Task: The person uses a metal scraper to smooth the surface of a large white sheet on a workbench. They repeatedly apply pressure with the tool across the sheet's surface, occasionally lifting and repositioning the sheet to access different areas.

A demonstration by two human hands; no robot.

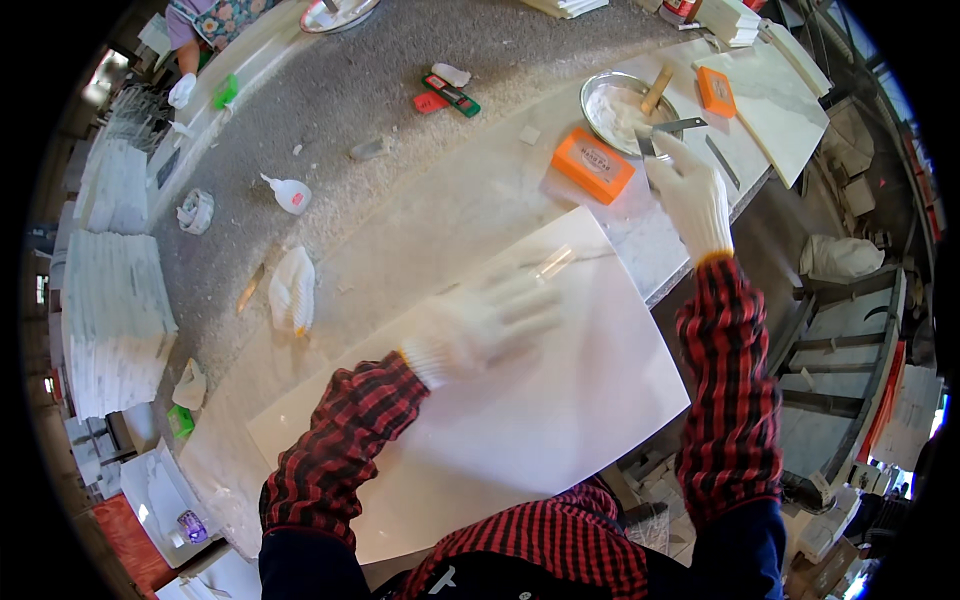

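A large glossy white slab [560,400] lies on the bench before me. My left hand [490,325], in a white knit glove, is over its upper part, blurred by motion, with fingers stretched out. At the far right my right hand [690,190], gloved too, is closed around a putty knife [646,143] at the rim of a metal bowl [590,118]. White paste or powder fills part of this bowl, and a wooden handle [657,90] leans in it. An orange sanding block [594,165] sits left of my right hand; a second orange block [716,92] lies beyond it.
A crumpled white glove [292,290], a small white bottle [288,194] and a green-and-black tool [452,94] lie on the dusty bench. Stacked white slabs [115,320] stand at the left. Another person [205,25] is at the far left. A metal rack [840,370] stands at the right.
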